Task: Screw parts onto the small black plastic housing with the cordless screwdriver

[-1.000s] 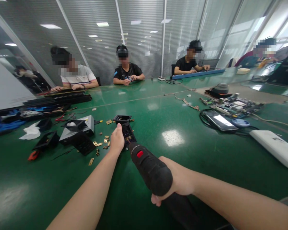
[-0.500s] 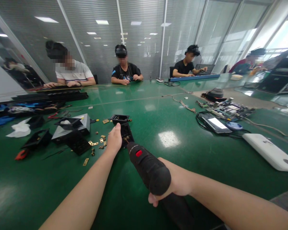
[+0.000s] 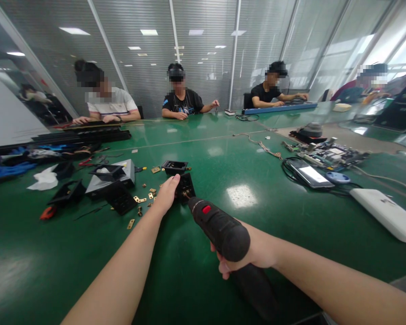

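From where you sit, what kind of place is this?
Probably an electronics assembly workroom: a long green table, a circuit board, loose brass parts, and a power screwdriver in the right hand.

No legible text, label, brand, number or sign anywhere in view. Faint pale marking beside the red button on the black power screwdriver (image 3: 219, 228), too small and blurred to read. Bright graphic on the chest of a black T-shirt (image 3: 182, 104) across the table, shapes only, no readable letters. Lit screen of the phone (image 3: 307, 173) on the green table (image 3: 291, 221), glare only, nothing decipherable. Circuit board (image 3: 328, 152) behind the phone, printing too fine to make out. White flat device (image 3: 385, 212) at the right, a small dark mark near its edge, unreadable.
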`<state>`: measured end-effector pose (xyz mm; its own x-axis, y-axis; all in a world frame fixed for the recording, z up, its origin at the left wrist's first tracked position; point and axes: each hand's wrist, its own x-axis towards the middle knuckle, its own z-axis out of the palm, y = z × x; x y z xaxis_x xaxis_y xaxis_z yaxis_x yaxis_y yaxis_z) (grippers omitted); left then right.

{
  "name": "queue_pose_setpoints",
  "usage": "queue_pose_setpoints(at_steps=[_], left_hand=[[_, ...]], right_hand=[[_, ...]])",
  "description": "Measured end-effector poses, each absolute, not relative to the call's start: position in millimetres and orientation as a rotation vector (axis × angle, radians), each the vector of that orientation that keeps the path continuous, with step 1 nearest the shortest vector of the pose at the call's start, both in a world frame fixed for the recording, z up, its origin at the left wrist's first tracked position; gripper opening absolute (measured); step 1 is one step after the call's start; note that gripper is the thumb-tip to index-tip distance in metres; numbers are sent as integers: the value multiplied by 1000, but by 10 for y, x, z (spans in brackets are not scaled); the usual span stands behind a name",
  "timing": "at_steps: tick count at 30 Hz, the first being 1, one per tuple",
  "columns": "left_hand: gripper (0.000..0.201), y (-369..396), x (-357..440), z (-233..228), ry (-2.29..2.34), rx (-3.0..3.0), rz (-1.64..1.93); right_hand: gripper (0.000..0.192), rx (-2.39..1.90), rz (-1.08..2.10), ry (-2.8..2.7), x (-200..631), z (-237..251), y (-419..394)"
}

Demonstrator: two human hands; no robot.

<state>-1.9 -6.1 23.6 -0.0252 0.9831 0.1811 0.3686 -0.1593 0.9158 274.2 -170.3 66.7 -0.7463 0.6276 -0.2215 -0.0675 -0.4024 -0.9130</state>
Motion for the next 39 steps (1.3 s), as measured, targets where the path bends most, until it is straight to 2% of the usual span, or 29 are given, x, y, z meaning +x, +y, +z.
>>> queue_pose_setpoints(at_steps=[12,32,39], left_hand=[[95,-128,28,309,1575,1485,1162],[90,-116,29,296,1662,1498,1198],[94,-136,45,317,1658,1478,1185]], right_hand=[[38,-675,2171,-1437,2711,660,-1706],[35,-660,2195,-1498,2735,695,-1698],[41,-704,2182,-1483,2716,689,-1726]])
